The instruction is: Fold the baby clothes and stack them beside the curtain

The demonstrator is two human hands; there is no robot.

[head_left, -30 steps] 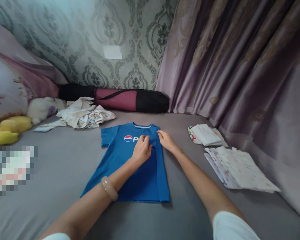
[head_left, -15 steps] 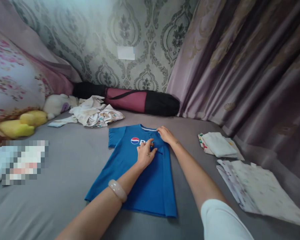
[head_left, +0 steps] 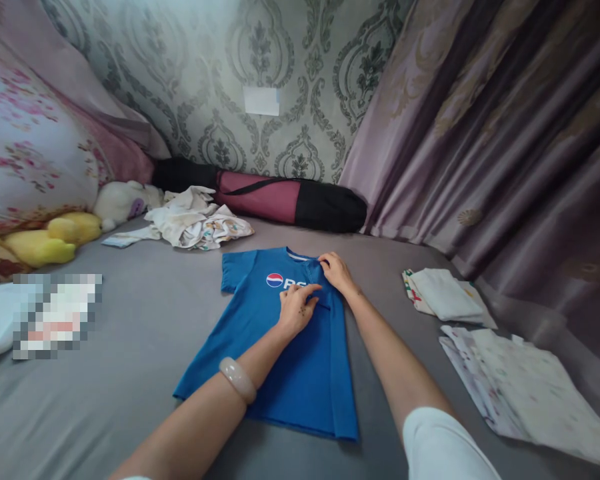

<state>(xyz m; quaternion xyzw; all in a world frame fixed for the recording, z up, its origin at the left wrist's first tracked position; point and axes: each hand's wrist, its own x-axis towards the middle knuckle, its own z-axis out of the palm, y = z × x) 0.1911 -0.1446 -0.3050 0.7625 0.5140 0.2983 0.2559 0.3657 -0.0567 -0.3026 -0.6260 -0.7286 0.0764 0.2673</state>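
A blue T-shirt (head_left: 260,340) with a round red, white and blue logo and white letters lies front up on the grey bed sheet. Its right side is folded inward in a long strip, while the left sleeve sticks out flat. My left hand (head_left: 297,311), a pale bangle on its wrist, is over the chest print, thumb and forefinger apart, covering part of the lettering. Beside the collar, my right hand (head_left: 336,273) has its fingers closed on the shirt's shoulder edge.
Folded clothes (head_left: 447,295) and a larger folded pile (head_left: 540,387) lie on the right. Crumpled white clothes (head_left: 195,220) sit before a maroon and black long bag (head_left: 260,198). Plush toys (head_left: 55,239) and a floral pillow (head_left: 35,147) line the left. Curtains (head_left: 460,133) hang at right.
My left hand's forefinger has stretched further right over the shirt's chest. My right hand stays by the collar. The whole view has shifted slightly.
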